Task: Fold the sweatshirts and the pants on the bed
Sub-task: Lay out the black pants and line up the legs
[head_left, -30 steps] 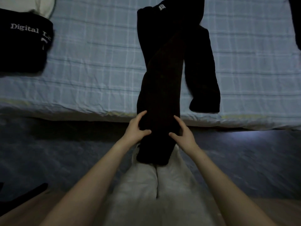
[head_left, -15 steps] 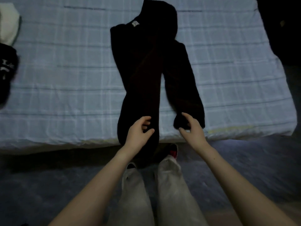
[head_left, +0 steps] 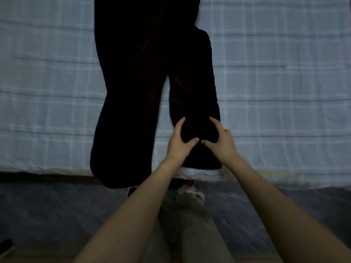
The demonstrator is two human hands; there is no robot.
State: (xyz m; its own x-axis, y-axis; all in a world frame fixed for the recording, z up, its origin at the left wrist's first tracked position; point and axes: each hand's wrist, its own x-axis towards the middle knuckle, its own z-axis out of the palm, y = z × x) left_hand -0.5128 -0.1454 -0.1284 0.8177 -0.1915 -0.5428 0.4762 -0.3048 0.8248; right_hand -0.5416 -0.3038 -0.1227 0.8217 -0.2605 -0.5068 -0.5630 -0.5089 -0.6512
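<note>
Clearly I am mid-fold: on the checked bed [head_left: 47, 111] the black sweatshirt [head_left: 133, 82] lies lengthwise down the centre of the frame, its left strip hanging over the near edge. At lower centre my left hand [head_left: 179, 147] and right hand [head_left: 223, 145] sit side by side on the end of its right strip [head_left: 193, 82], thumbs and forefingers spread and pinching the fabric. Next, I judge, that end wants lifting and laying across the body.

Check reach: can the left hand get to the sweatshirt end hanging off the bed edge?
Probably yes. The left hand grips the sleeve beside that hanging end, with only bare bed between. It must let go first; the right hand also holds the sleeve.
</note>
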